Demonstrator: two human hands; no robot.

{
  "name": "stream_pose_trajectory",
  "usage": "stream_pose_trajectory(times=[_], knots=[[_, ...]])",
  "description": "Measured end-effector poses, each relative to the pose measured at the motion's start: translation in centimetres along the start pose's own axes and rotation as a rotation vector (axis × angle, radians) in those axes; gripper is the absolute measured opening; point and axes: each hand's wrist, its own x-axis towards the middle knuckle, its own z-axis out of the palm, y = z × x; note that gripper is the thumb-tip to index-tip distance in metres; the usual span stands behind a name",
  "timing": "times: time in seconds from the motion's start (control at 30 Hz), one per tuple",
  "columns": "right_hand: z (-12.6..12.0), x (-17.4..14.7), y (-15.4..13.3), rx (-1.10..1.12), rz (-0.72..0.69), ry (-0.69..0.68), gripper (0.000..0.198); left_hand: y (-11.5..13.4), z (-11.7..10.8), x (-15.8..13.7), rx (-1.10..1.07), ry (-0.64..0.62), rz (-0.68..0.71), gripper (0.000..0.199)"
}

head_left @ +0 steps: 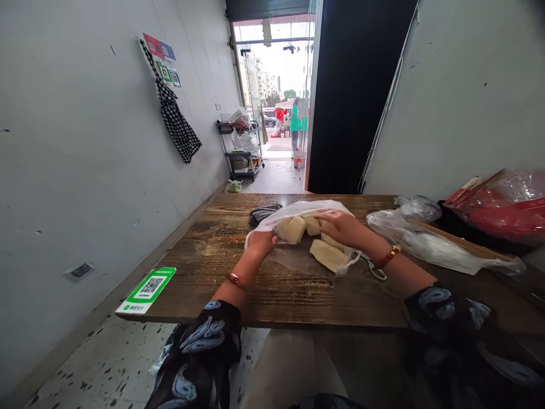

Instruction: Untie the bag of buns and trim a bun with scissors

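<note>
A thin white plastic bag (283,213) lies with its mouth toward me on the dark wooden table (204,272). Several thick, pale, bread-like pieces (293,229) sit inside and at its opening. One flat-sided pale piece (327,255) rests at the front, beside the bag's handle. My left hand (260,243) is closed on the left edge of the bag, thumb toward the opening. Over the pieces on the right side reaches my right hand (339,226), with its fingers apart and touching the bag or a piece; the exact contact is hidden.
A dark cloth-like bundle (264,213) lies behind the bag. Scissors (377,271) are partly visible by my right wrist. Clear plastic bags (426,238) and a red plastic-wrapped bundle (506,210) occupy the right. A green QR-code card (149,289) lies near the left front edge.
</note>
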Motion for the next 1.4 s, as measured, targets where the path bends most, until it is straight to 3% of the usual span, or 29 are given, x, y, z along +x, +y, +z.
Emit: stream_pose_trajectory(times=[0.1, 0.2, 0.3, 0.4, 0.5, 0.67, 0.83, 0.97, 1.1, 1.2, 1.27, 1.4], knots=[[0.8, -2.5, -0.4, 0.063, 0.047, 0.041, 0.033, 1.8, 1.7, -1.0, -0.106, 0.075, 0.049, 0.043], [1.5, -5.2, -1.2, 0.132, 0.103, 0.045, 0.031, 4.5, 3.5, -1.9, -0.352, 0.139, 0.253, 0.033], [2.5, -7.8, -1.7, 0.034, 0.187, 0.013, 0.034, 6.9, 5.0, -2.0, -0.505, 0.174, 0.402, 0.03], [3.5, -10.0, -1.4, -0.133, 0.264, 0.004, 0.037, 8.5, 6.1, -1.5, -0.49, 0.195, 0.479, 0.046], [4.4, -11.7, -0.6, -0.152, 0.268, 0.03, 0.04, 9.3, 7.1, -0.9, -0.428, 0.131, 0.523, 0.059], [6.8, -13.5, 0.4, -0.073, 0.325, 0.151, 0.05, 9.3, 7.6, -1.3, -0.467, 0.092, 0.464, 0.065], [8.4, -14.0, 0.4, 0.014, 0.368, 0.277, 0.052, 8.3, 7.3, -2.9, -0.494, 0.13, 0.537, 0.033], [8.1, -13.8, -0.8, 0.063, 0.351, 0.375, 0.046, 7.5, 7.7, -3.8, -0.681, 0.216, 0.595, 0.04], [7.6, -13.1, -2.2, 0.254, 0.46, 0.441, 0.042, 7.0, 7.7, -4.4, -0.768, 0.429, 0.543, 0.049], [7.8, -12.2, -2.9, 0.401, 0.557, 0.429, 0.043, 6.7, 7.2, -5.0, -0.743, 0.56, 0.57, 0.047], [8.1, -11.7, -3.1, 0.393, 0.532, 0.361, 0.042, 6.4, 6.9, -5.3, -0.733, 0.615, 0.557, 0.046], [8.1, -12.2, -2.6, 0.089, 0.422, 0.08, 0.034, 5.4, 6.5, -5.4, -0.787, 0.697, 0.375, 0.044]])
